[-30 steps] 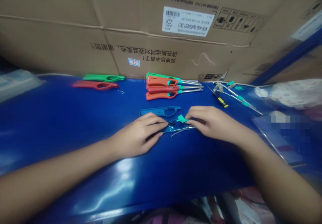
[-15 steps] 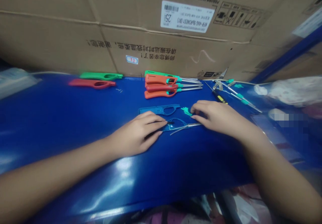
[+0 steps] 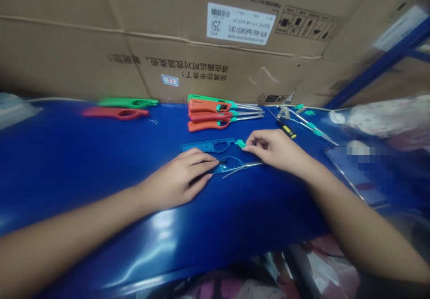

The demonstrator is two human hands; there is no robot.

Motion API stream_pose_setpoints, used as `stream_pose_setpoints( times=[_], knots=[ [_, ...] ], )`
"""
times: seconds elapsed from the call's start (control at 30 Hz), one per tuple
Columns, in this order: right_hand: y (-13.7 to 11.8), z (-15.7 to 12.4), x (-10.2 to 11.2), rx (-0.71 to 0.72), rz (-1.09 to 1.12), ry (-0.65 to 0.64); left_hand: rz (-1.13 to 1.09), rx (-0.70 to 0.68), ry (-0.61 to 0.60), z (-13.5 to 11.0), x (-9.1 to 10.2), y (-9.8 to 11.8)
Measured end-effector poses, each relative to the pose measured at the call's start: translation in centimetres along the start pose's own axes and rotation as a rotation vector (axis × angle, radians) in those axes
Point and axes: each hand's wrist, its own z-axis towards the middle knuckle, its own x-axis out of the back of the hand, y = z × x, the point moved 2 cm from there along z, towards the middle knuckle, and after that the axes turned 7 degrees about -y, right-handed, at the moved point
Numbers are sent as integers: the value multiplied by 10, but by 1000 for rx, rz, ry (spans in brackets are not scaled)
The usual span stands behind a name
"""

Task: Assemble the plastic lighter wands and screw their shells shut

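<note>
My left hand (image 3: 186,175) is closed on the left end of a blue lighter half-shell (image 3: 220,169), which lies on the blue table. A black part and a thin wire show inside this shell, and a metal tube (image 3: 250,165) runs out of its right end. In a pinch, my right hand (image 3: 270,146) has a small green plastic piece (image 3: 240,144) between thumb and forefinger, just above the tube. Behind the left hand lies the other blue half-shell (image 3: 204,146), with its hollow side up.
Several orange, red and green lighters (image 3: 210,115) lie stacked at the back. Left of them are a green shell (image 3: 126,102), a red shell (image 3: 114,112) and small pins (image 3: 153,121). A screwdriver (image 3: 287,131) and metal tubes (image 3: 316,130) lie at right. A cardboard box (image 3: 161,39) stands behind.
My right hand has taken the small green piece in its fingertips and turned it slightly. My left hand still holds the blue half-shell. The whole view has shifted a little.
</note>
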Motion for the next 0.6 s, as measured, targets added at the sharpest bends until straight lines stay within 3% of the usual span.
stream_pose_setpoints(
  times=[0.1, 0.33, 0.6],
  knots=[
    [-6, -4, 4, 25, 70, -44, -8, 1, -8, 1, 0, 0],
    [-18, -9, 5, 263, 23, -192, -2, 24, -39, 2, 1, 1],
    [-17, -3, -10, 299, 36, -202, -16, 46, -35, 2, 0, 1]
  ],
)
